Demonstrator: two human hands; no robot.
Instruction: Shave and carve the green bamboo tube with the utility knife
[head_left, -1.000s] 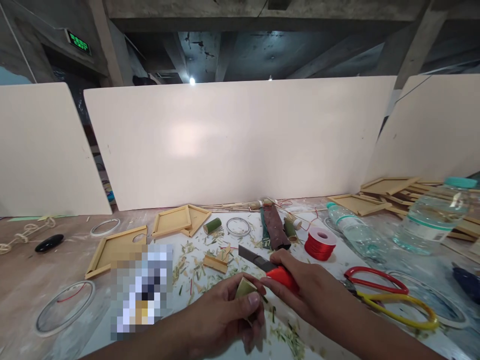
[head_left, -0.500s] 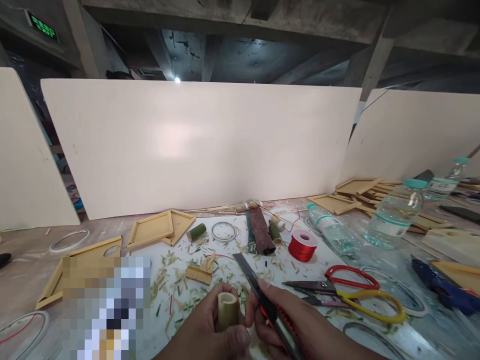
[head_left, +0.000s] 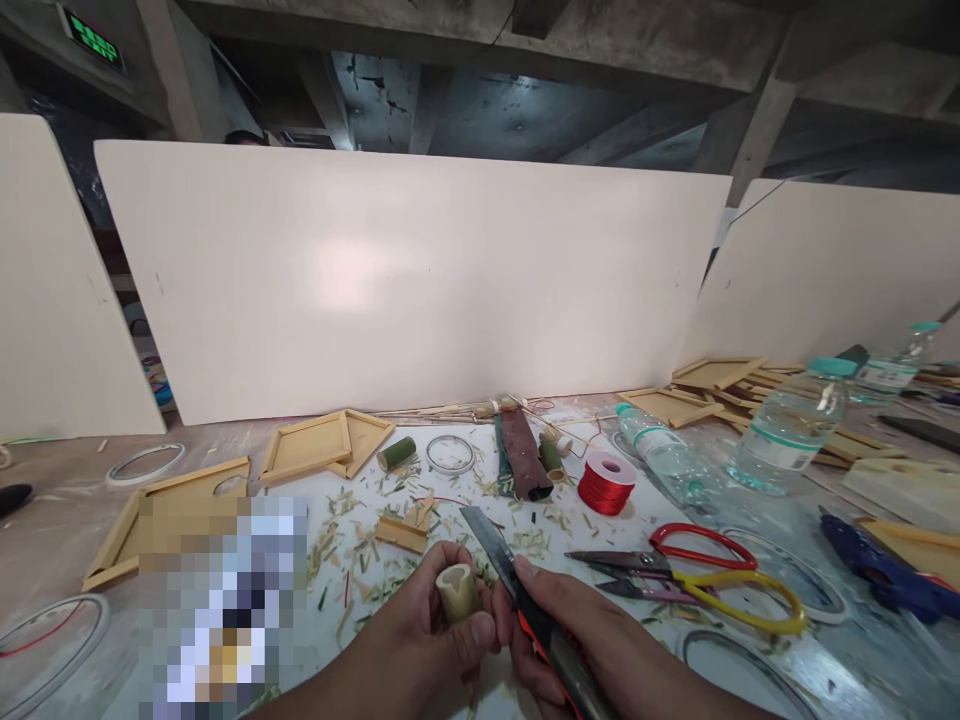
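My left hand (head_left: 442, 625) is closed around a short piece of peeled bamboo (head_left: 459, 592), its hollow end tilted up toward me. In my right hand (head_left: 559, 620) is a utility knife (head_left: 551, 640), gripped by the handle with the thumb along its top. Its blade (head_left: 484, 535) is out and points up and left, past the bamboo and apart from its rim. The fingertips of both hands come close together beside the bamboo. Pale and green shavings (head_left: 360, 545) lie on the white board around the hands.
To the right lie scissors (head_left: 705, 575) with red and yellow handles, a spool of red cord (head_left: 606, 483) and water bottles (head_left: 795, 425). A green bamboo piece (head_left: 397, 454), a metal ring (head_left: 450, 454) and wooden frames (head_left: 311, 445) lie farther back. A white partition (head_left: 420, 290) stands behind.
The bamboo has tilted and risen slightly, showing more of its hollow end. My right hand has shifted a little left with the knife. The view has turned slightly.
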